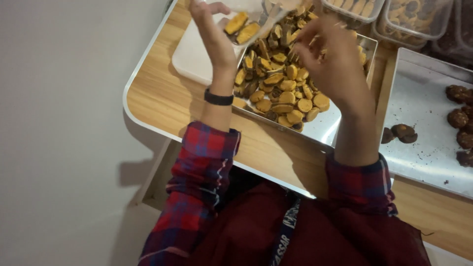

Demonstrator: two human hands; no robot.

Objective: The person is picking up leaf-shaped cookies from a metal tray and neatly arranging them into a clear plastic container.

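While both hands (276,44) work, metal trays (419,98) cover the wooden table (162,103).

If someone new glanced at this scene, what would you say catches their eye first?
First, the heap of yellow-brown cookies piled on a steel tray at the middle of the wooden table. Just above it, the left hand tilts a clear container with a few cookies inside, while the right hand hovers over the heap. To the right, a second steel tray holds dark chocolate pieces.
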